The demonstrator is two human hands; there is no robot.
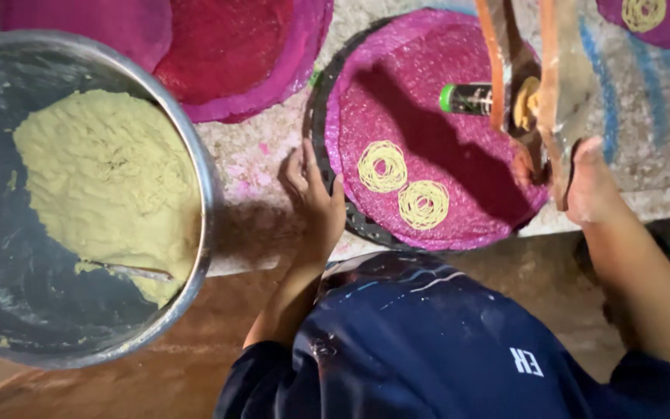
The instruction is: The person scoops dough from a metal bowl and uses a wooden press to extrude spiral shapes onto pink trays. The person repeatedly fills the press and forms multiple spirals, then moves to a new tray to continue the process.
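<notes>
My left hand (316, 198) rests with fingers spread on the near-left rim of a round pink woven tray (498, 206). Two yellow spirals of pressed dough (382, 166) (423, 205) lie side by side on that tray. My right hand (592, 186) grips the lower end of a wooden press (556, 93) that stands over the tray's right side. Yellow dough (526, 101) shows inside the press, next to a dark cylinder with a green end (467, 98).
A large steel basin (205, 194) at the left holds a mass of yellow dough (110, 178) and a spoon (133, 271). More pink trays (234, 54) lie stacked at the top; another with spirals (661, 19) is at top right. Brown floor lies below.
</notes>
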